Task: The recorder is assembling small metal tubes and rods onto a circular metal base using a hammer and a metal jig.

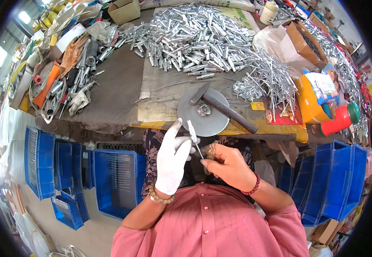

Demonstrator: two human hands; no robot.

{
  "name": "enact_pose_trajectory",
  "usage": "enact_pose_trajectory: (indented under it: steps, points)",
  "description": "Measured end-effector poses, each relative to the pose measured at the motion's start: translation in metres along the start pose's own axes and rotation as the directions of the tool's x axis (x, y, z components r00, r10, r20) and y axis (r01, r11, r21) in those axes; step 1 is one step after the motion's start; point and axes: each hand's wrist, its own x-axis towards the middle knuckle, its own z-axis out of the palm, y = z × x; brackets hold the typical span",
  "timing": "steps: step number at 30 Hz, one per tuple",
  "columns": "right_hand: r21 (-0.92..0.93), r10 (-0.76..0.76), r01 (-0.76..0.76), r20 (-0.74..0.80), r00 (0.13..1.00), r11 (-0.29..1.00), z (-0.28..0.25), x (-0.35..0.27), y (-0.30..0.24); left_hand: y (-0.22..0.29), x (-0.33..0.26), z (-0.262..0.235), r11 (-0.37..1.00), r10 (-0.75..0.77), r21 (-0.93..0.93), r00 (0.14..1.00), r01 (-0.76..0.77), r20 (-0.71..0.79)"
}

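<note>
My left hand (pixel 171 158), in a white glove, holds a short silver metal tube (pixel 192 129) near its fingertips, with the index finger raised beside it. A thin metal rod (pixel 199 150) runs from the tube's lower end down toward my right hand (pixel 228 166). That bare hand pinches the rod's lower end between thumb and fingers; its other fingers curl and are partly hidden. Just beyond both hands, a hammer (pixel 224 110) lies across a round grey metal plate (pixel 187 115), its head on the plate and its handle pointing right toward me.
A big heap of silver metal tubes (pixel 198 38) covers the table's far part, with thin rods (pixel 275 81) piled at right. Tools and gloves (pixel 79 100) lie left. A yellow container (pixel 312 100) and red jar (pixel 337 121) stand right. Blue bins (pixel 115 180) flank me.
</note>
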Motion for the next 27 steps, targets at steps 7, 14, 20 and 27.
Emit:
enact_pose_trajectory:
  steps: [7,14,20,27]
  points:
    - [-0.245,-0.304,0.302,0.03,0.952,0.921,0.013,0.006,0.012,-0.006,-0.005,-0.03,0.995,0.063,-0.074,0.995,-0.069,-0.073]
    - [0.002,-0.118,0.12,-0.181,0.976,0.993,-0.036,0.021,0.012,-0.08,-0.024,-0.169,1.0,0.018,-0.001,0.855,-0.022,-0.519]
    - [-0.026,-0.152,0.149,-0.165,0.974,0.988,-0.036,0.029,0.012,-0.271,-0.108,-0.334,0.948,-0.155,-0.035,0.364,0.315,-0.918]
    - [0.011,-0.127,0.132,-0.191,0.973,0.991,-0.045,0.028,0.02,-0.308,-0.122,-0.354,0.831,-0.384,-0.224,0.234,0.509,-0.893]
